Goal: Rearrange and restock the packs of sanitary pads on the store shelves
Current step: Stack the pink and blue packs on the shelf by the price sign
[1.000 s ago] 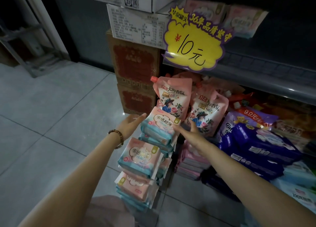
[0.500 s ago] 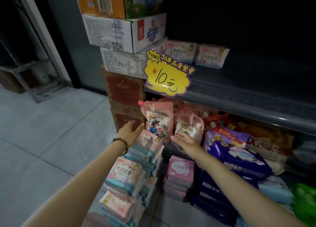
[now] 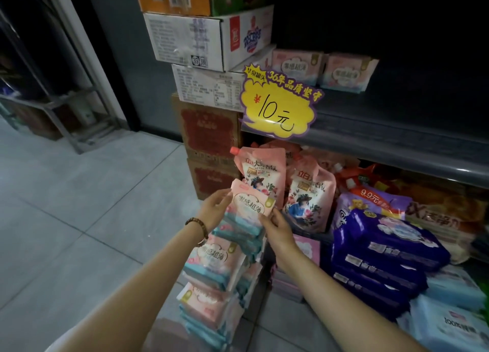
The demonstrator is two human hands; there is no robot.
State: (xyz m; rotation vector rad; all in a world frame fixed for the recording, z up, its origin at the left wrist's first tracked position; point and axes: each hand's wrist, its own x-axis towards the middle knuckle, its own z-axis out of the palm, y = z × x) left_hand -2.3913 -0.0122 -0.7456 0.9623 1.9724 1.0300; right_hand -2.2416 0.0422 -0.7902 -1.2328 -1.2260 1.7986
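A leaning stack of pink and teal pad packs [image 3: 217, 267] stands on the floor in front of me. My left hand [image 3: 214, 210] grips the left edge of the top pink pad pack [image 3: 250, 203], and my right hand [image 3: 277, 228] pinches its lower right corner. That pack is tilted up off the stack. Two matching pad packs [image 3: 321, 69] stand side by side on the dark upper shelf [image 3: 383, 139]. A short pile of pink packs [image 3: 307, 248] lies just right of my right wrist.
A yellow price sign [image 3: 277, 105] hangs off the shelf edge. Pink detergent pouches [image 3: 264, 177] stand on the low shelf behind the stack, with purple and blue packs [image 3: 381, 248] to the right. Stacked cartons [image 3: 209, 60] rise on the left. Grey floor tiles [image 3: 79, 219] spread left.
Both hands closed in from either side of the stack and took hold of the top pack, lifting it slightly. The camera tilted up, showing more of the upper shelf.
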